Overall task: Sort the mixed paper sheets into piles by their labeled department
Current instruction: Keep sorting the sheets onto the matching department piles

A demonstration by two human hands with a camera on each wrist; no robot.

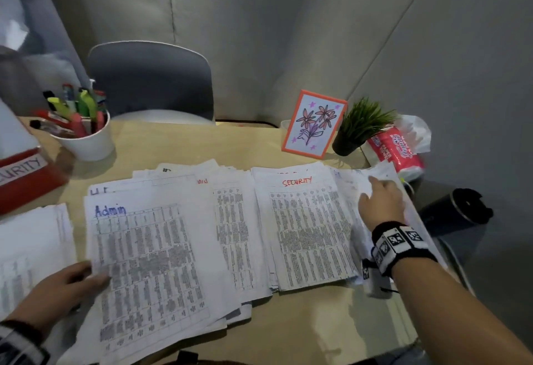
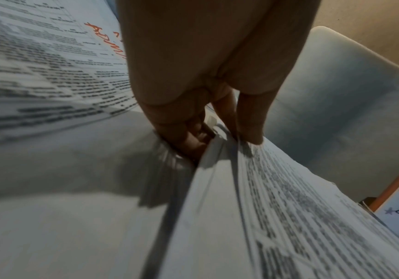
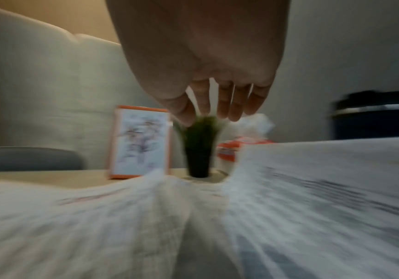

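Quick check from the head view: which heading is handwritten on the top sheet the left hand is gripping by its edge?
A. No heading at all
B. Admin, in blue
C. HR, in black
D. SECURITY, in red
B. The left hand grips the near-left edge of the top sheet, whose upper corner reads "Admin" in blue ink; the red SECURITY sheet lies farther right, beside the right hand.

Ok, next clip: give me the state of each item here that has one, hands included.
Admin sheet: face up atop its pile, left edge lifted.
Security sheet: face up, flat atop its pile.
Left hand: pinches the Admin sheet's left edge.
Right hand: open, fingers straight, over the rightmost papers.
Marker cup: upright, full.
Flower card: standing.
Plant pot: upright.
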